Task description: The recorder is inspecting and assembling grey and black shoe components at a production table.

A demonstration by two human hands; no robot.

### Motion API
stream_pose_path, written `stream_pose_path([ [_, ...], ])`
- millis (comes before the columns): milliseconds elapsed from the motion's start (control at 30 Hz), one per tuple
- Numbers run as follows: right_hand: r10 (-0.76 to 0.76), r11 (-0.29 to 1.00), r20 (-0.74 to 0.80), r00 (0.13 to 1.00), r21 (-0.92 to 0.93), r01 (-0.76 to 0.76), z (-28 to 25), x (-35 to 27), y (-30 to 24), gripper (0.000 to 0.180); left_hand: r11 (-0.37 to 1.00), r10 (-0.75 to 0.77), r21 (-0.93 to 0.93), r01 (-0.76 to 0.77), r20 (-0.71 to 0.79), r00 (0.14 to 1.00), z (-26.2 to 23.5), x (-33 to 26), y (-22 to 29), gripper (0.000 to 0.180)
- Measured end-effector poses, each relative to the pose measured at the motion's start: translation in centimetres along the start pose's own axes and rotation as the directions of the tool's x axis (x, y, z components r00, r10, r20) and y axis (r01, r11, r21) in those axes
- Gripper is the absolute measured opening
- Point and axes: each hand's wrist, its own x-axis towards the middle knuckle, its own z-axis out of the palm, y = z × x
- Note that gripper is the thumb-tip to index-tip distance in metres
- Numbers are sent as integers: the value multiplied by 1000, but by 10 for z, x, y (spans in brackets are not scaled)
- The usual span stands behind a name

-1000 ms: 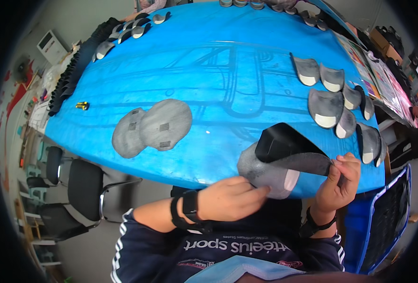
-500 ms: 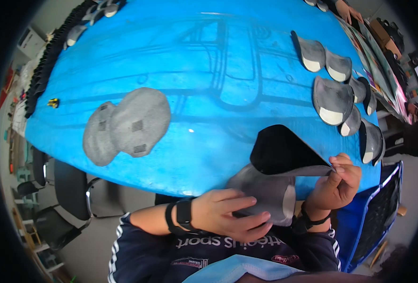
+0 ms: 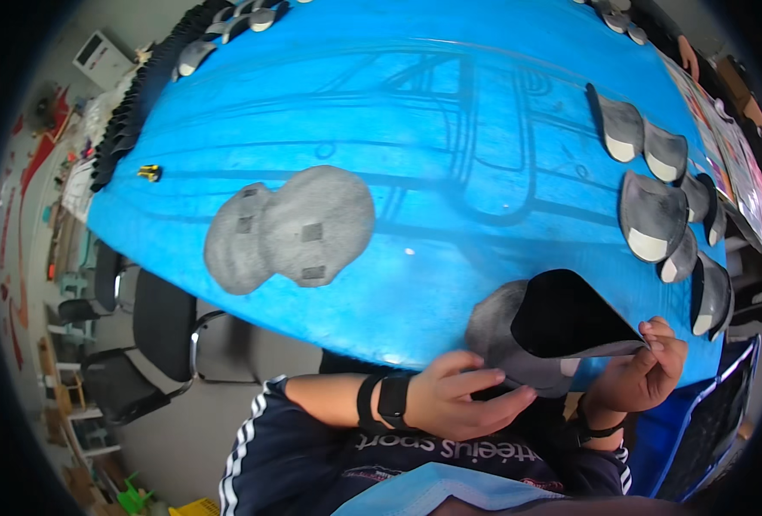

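A grey felt-like pad [image 3: 494, 325] is bent up near the table's front edge, its black underside [image 3: 570, 314] facing me. My right hand [image 3: 648, 370] pinches its right-hand tip between thumb and fingers. My left hand [image 3: 467, 397] holds the pad's lower edge, fingers half curled, part of the grip hidden. A matching grey pad [image 3: 334, 215] of two joined rounded lobes, with small dark patches, lies flat to the left on the blue table [image 3: 433, 292].
Several curved grey pieces with whitish ends [image 3: 654, 215] sit along the right side. A row of black pieces [image 3: 132, 103] lines the far left edge, near a small yellow-and-black object [image 3: 150, 173]. Black chairs [image 3: 162, 322] stand at left. Another person's hand [image 3: 688, 57] shows at far right.
The whole view has swung, so the table appears further right. The held pad's lower part has tilted, and less of its whitish patch shows. Both hands keep their hold.
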Motion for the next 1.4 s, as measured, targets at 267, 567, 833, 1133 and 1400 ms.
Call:
stream_pose_path([
  [267,8,999,53,999,35,-10,2,-1,0,2,987,97,-146,-60,259,961,-1,0,2,21],
  [567,-49,999,-13,999,-4,49,-10,12,-15,1,999,38,29,-36,-76,996,-25,0,-16,56],
  [833,-14,1000,258,966,14,10,-7,3,-12,6,804,-385,-102,586,661,644,-59,30,-53,105],
  [1133,-18,1000,316,948,12,15,-1,-2,-18,13,710,-358,-168,684,751,555,-61,26,-60,104],
  [1400,-72,997,255,964,-21,80,4,-5,-18,10,798,-375,-85,596,703,604,-55,27,-57,95],
])
